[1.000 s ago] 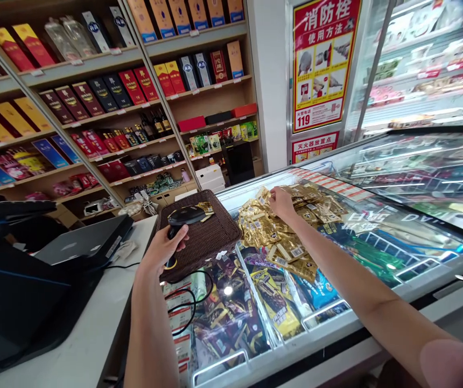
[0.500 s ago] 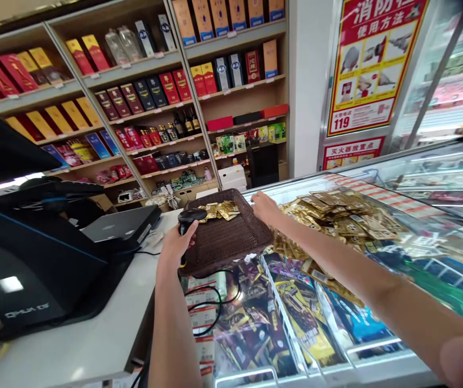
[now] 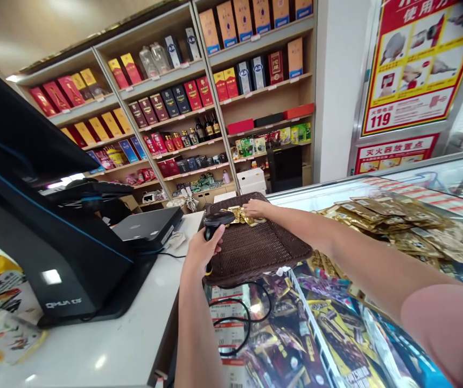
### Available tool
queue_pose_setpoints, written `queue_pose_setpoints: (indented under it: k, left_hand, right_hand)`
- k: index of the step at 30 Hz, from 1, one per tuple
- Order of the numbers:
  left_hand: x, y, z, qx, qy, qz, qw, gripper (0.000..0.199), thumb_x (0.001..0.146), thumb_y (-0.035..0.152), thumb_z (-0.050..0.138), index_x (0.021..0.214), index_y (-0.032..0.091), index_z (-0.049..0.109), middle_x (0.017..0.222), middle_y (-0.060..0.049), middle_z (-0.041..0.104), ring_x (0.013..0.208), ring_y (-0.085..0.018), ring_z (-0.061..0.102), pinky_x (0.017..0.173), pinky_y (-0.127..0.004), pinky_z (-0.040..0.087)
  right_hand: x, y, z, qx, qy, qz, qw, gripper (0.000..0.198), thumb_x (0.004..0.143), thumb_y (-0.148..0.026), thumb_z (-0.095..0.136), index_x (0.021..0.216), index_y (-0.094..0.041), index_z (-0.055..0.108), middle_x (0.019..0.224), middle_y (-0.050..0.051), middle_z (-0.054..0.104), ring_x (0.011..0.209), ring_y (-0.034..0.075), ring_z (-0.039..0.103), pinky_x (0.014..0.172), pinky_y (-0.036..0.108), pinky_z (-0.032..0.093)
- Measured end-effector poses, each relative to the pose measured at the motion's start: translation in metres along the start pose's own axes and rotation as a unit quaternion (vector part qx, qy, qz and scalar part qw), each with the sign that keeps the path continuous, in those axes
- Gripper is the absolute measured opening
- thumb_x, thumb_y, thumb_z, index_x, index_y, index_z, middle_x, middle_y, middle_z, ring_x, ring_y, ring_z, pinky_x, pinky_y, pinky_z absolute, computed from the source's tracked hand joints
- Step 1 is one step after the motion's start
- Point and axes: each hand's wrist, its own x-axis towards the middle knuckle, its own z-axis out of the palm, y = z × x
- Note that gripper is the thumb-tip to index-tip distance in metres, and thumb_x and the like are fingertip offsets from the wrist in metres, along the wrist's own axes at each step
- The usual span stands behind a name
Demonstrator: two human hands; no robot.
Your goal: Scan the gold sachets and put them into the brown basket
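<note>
My left hand (image 3: 204, 249) is wrapped round the handle of a black barcode scanner (image 3: 218, 219), held over the left side of a brown wicker basket (image 3: 255, 248). A small heap of shiny gold packets (image 3: 237, 214) lies at the basket's far end. My right hand (image 3: 258, 208) reaches over the basket from the right, its fingers curled down onto a gold packet at the heap's right side; the fingertips are partly hidden. A black cable (image 3: 251, 307) hangs in loops below the basket.
The basket rests on a glass-topped freezer (image 3: 316, 196) with a large pile of gold packets (image 3: 393, 215) at right. At left, a black checkout terminal (image 3: 78, 258) and a flat scale (image 3: 148, 223) stand on a white counter (image 3: 114, 345). Shelves of boxes (image 3: 175, 102) line the back.
My right hand has moved left, from beside the basket's right rim to the gold packets inside it. The left hand still grips the scanner. The view has swung left.
</note>
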Motion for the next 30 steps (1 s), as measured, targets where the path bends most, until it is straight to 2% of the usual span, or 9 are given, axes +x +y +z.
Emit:
queue_pose_setpoints:
  k: [3, 6, 9, 13, 15, 18, 21, 26, 30]
  left_hand:
    - [0.001, 0.002, 0.002, 0.006, 0.006, 0.004, 1.000, 0.052, 0.067, 0.065, 0.072, 0.087, 0.017, 0.066, 0.072, -0.001, 0.066, 0.055, -0.010, 0.056, 0.054, -0.022, 0.044]
    - [-0.001, 0.006, 0.007, 0.006, 0.001, 0.010, 1.000, 0.055, 0.065, 0.067, 0.073, 0.086, 0.017, 0.065, 0.073, -0.001, 0.066, 0.056, -0.011, 0.057, 0.055, -0.023, 0.045]
    - [-0.004, 0.014, 0.011, 0.003, -0.021, 0.016, 1.000, 0.059, 0.062, 0.069, 0.073, 0.086, 0.016, 0.064, 0.075, -0.002, 0.067, 0.057, -0.011, 0.057, 0.056, -0.023, 0.045]
    - [-0.010, 0.025, 0.017, 0.014, -0.069, 0.025, 0.997, 0.061, 0.063, 0.070, 0.073, 0.089, 0.015, 0.063, 0.079, -0.003, 0.067, 0.059, -0.011, 0.056, 0.057, -0.023, 0.044]
    - [-0.013, 0.029, 0.021, 0.018, -0.097, 0.035, 0.994, 0.060, 0.064, 0.069, 0.073, 0.091, 0.015, 0.064, 0.084, -0.004, 0.067, 0.060, -0.011, 0.055, 0.057, -0.023, 0.044]
    - [-0.018, 0.035, 0.030, 0.029, -0.137, 0.059, 0.988, 0.057, 0.066, 0.066, 0.074, 0.091, 0.016, 0.065, 0.087, -0.003, 0.066, 0.060, -0.010, 0.054, 0.058, -0.023, 0.043]
    - [-0.023, 0.040, 0.038, 0.042, -0.162, 0.072, 0.983, 0.053, 0.069, 0.065, 0.073, 0.088, 0.016, 0.064, 0.079, -0.001, 0.062, 0.060, -0.011, 0.053, 0.059, -0.023, 0.041]
    - [-0.027, 0.045, 0.042, 0.061, -0.161, 0.080, 0.982, 0.054, 0.070, 0.066, 0.070, 0.089, 0.016, 0.063, 0.069, 0.002, 0.058, 0.061, -0.012, 0.054, 0.061, -0.023, 0.041]
    - [-0.030, 0.048, 0.044, 0.080, -0.148, 0.090, 0.982, 0.054, 0.073, 0.067, 0.067, 0.088, 0.015, 0.063, 0.066, 0.002, 0.057, 0.060, -0.012, 0.054, 0.060, -0.024, 0.040]
  right_hand:
    - [-0.013, 0.002, -0.011, 0.010, 0.041, 0.040, 0.998, 0.013, 0.080, -0.007, 0.065, 0.080, -0.020, 0.067, 0.086, 0.007, 0.070, 0.092, 0.020, 0.058, 0.082, 0.028, 0.036]
    - [-0.043, -0.003, -0.023, 0.052, 0.149, 0.148, 0.976, 0.010, 0.090, -0.024, 0.060, 0.099, -0.023, 0.065, 0.093, 0.007, 0.071, 0.089, 0.022, 0.060, 0.075, 0.028, 0.037]
    - [-0.086, -0.010, -0.030, 0.164, 0.239, 0.248, 0.925, 0.015, 0.093, -0.032, 0.054, 0.101, -0.022, 0.062, 0.094, 0.007, 0.070, 0.082, 0.021, 0.061, 0.069, 0.028, 0.040]
    - [-0.146, -0.016, -0.037, 0.362, 0.271, 0.350, 0.820, 0.014, 0.089, -0.029, 0.054, 0.090, -0.018, 0.062, 0.086, 0.005, 0.069, 0.068, 0.016, 0.059, 0.060, 0.025, 0.041]
    - [-0.174, -0.017, -0.043, 0.393, 0.285, 0.373, 0.791, 0.014, 0.086, -0.029, 0.056, 0.083, -0.017, 0.063, 0.080, 0.003, 0.067, 0.066, 0.014, 0.057, 0.059, 0.024, 0.039]
    - [-0.206, -0.019, -0.055, 0.399, 0.295, 0.375, 0.783, 0.016, 0.083, -0.030, 0.058, 0.077, -0.016, 0.064, 0.070, 0.000, 0.062, 0.064, 0.013, 0.052, 0.059, 0.023, 0.037]
    - [-0.224, -0.023, -0.068, 0.408, 0.283, 0.378, 0.781, 0.016, 0.083, -0.030, 0.059, 0.077, -0.016, 0.064, 0.068, -0.001, 0.059, 0.063, 0.013, 0.050, 0.059, 0.022, 0.036]
    - [-0.228, -0.029, -0.077, 0.403, 0.253, 0.376, 0.795, 0.013, 0.083, -0.027, 0.060, 0.079, -0.016, 0.066, 0.073, 0.002, 0.063, 0.067, 0.013, 0.053, 0.060, 0.022, 0.036]
    - [-0.226, -0.036, -0.077, 0.401, 0.235, 0.390, 0.795, 0.012, 0.083, -0.026, 0.060, 0.079, -0.016, 0.066, 0.071, 0.002, 0.063, 0.063, 0.013, 0.052, 0.058, 0.023, 0.036]
